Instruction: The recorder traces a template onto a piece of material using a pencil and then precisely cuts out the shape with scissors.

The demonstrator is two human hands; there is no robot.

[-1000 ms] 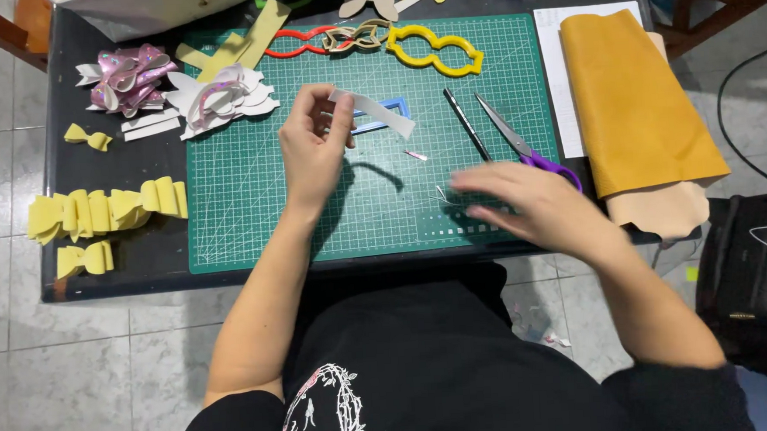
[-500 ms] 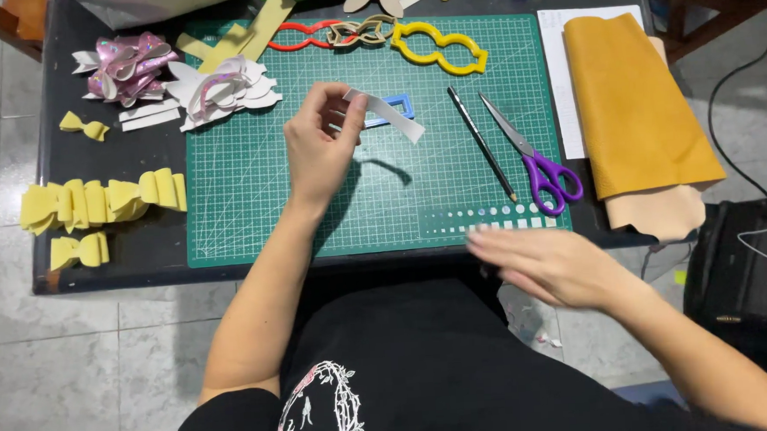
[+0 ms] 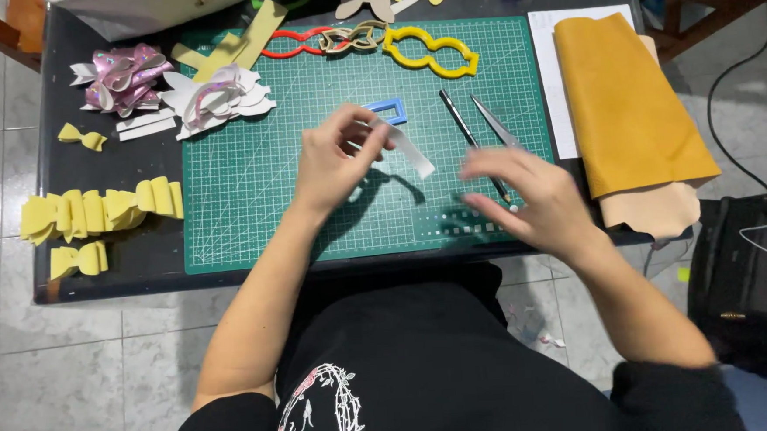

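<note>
- white strip (image 3: 404, 147) pinched in the left hand (image 3: 335, 161) fingers, raised over the green cutting mat (image 3: 252, 205).
- right hand (image 3: 531, 201) hovers with fingers loosely spread, holding nothing, over the craft knife (image 3: 471, 141) and scissors (image 3: 494, 124).

Two hands are in view, the left (image 3: 333, 161) and the right (image 3: 531, 201). One white strip (image 3: 411, 148), one blue frame (image 3: 387, 110), one green mat (image 3: 251, 187). Three loop templates: red (image 3: 291, 44), tan (image 3: 352, 37), yellow (image 3: 432, 51). One craft knife (image 3: 467, 132), one pair of scissors (image 3: 494, 122), one yellow sheet (image 3: 622, 98). Yellow bows: one small (image 3: 82, 137), one larger (image 3: 78, 259), plus a row (image 3: 99, 208) too bunched to count.
</note>
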